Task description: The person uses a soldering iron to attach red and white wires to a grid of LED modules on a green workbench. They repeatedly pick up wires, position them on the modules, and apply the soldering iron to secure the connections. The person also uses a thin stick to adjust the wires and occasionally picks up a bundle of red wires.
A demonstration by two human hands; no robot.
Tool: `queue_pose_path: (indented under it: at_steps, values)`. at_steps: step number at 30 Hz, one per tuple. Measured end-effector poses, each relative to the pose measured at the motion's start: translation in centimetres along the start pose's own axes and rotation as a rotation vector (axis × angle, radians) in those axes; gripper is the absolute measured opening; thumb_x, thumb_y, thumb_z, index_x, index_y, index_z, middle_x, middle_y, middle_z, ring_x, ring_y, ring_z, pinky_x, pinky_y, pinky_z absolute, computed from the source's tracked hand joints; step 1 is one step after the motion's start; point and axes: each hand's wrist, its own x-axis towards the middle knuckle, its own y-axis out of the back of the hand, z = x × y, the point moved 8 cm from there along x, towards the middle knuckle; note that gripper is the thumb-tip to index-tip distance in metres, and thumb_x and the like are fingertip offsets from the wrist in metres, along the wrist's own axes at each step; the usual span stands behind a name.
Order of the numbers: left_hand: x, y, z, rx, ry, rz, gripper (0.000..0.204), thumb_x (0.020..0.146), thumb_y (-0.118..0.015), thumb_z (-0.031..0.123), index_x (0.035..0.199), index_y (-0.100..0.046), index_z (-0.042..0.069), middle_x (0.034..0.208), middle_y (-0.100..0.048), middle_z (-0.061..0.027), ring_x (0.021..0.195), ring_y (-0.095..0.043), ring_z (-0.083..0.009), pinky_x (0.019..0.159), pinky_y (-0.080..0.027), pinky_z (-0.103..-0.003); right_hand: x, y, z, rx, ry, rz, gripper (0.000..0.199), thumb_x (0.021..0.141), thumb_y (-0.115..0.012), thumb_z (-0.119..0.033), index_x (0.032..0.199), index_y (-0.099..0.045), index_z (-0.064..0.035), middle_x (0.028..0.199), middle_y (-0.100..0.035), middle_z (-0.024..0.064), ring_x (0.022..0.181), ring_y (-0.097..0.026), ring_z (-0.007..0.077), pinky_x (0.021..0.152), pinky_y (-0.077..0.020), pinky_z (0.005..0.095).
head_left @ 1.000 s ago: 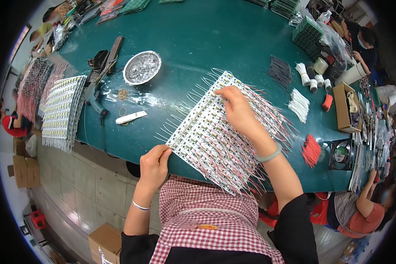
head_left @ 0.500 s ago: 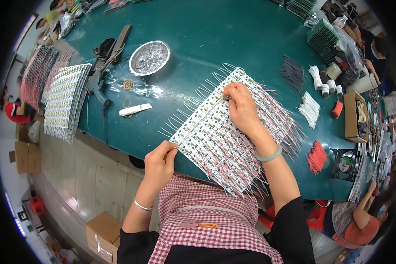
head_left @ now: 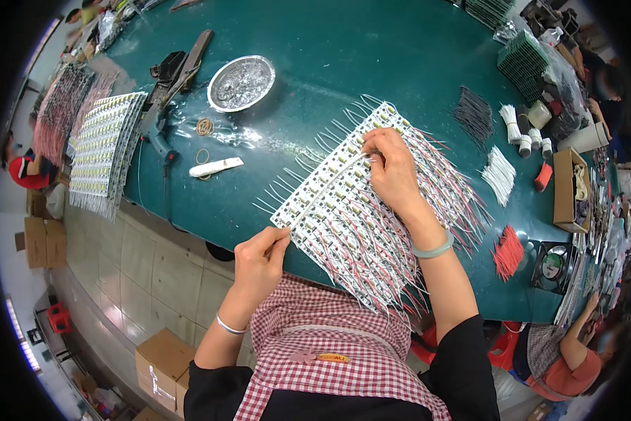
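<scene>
A person's bare hands work over a white rectangular panel of small circuit boards, set with rows of yellowish parts and bristling with thin red and white wires. The panel lies slantwise at the near edge of a broad dark-green table, its lowest corner reaching that edge.

The left hand, thumb and forefinger pressed together, pinches the lower end of a thin white strip at the panel's left corner. The strip slants across the panel to the right hand, whose fingers curl down near the panel's far corner; whether they grip it cannot be told.

Toward the table's left end, a stack of similar white panels overhangs the near edge. Between stack and panel are a blue-grey tool with a cable, a slim white object and a round silver metal bowl holding shiny bits. Toward the right end lie black wires, white wires and red wires, with an open brown cardboard box beyond them.
</scene>
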Motion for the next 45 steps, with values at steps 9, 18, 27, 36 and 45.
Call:
queue_pose_path:
  at_steps: [9, 18, 27, 36, 45]
  values:
    - [-0.2, -1.0, 2.7, 0.177, -0.191, -0.035, 0.01, 0.087, -0.067, -0.002, 0.096, -0.072, -0.001, 0.077, -0.068, -0.0162, 0.06, -0.065, -0.0235, 0.055, -0.048, -0.029, -0.1, 0.4, -0.4, 0.098, -0.057, -0.011, 0.025, 0.075, -0.046, 0.019, 0.082, -0.06, 0.0002, 0.105, -0.064, 0.0156, 0.097, -0.062, 0.0334, 0.079, -0.0505, 0.0378]
    - [-1.4, -1.8, 3.7, 0.362, -0.277, -0.146, 0.013, 0.086, -0.067, 0.001, 0.098, -0.069, 0.003, 0.082, -0.068, -0.0121, 0.067, -0.066, -0.027, 0.059, -0.051, -0.035, -2.9, -3.3, -8.7, -0.136, 0.366, -0.389, 0.03, 0.07, -0.059, 0.009, 0.098, -0.065, 0.0012, 0.105, -0.064, 0.0124, 0.102, -0.06, 0.0312, 0.087, -0.0497, 0.0408]
    - [-5.8, 4.8, 2.3, 0.125, -0.12, -0.225, 0.018, 0.08, -0.069, -0.003, 0.098, -0.071, 0.002, 0.079, -0.069, -0.0101, 0.065, -0.067, -0.0223, 0.056, -0.05, -0.031, -5.8, -2.8, -8.0, -0.232, 0.416, -0.256, 0.037, 0.069, -0.06, 0.007, 0.104, -0.068, 0.0012, 0.101, -0.066, 0.0097, 0.091, -0.061, 0.03, 0.08, -0.0513, 0.0392]
    - [-9.1, 13.5, -3.9, -0.312, 0.349, -0.002, 0.02, 0.08, -0.078, 0.005, 0.097, -0.073, -0.003, 0.071, -0.067, -0.0031, 0.057, -0.054, -0.0065, 0.052, -0.04, -0.021, -5.6, -3.1, -11.8, -0.214, 0.447, -0.272, 0.033, 0.072, -0.062, 0.001, 0.105, -0.067, -0.0032, 0.102, -0.066, 0.0082, 0.097, -0.061, 0.0281, 0.085, -0.0478, 0.0412]
    - [-6.3, 8.4, -4.5, -0.562, 0.318, 0.044, 0.017, 0.089, -0.069, 0.001, 0.104, -0.068, -0.007, 0.079, -0.064, -0.0025, 0.062, -0.052, -0.0045, 0.054, -0.038, -0.019, -7.0, -6.7, -11.4, -0.245, 0.417, -0.401, 0.031, 0.074, -0.062, 0.003, 0.103, -0.064, -0.005, 0.1, -0.061, 0.0087, 0.095, -0.057, 0.0288, 0.083, -0.0462, 0.04]
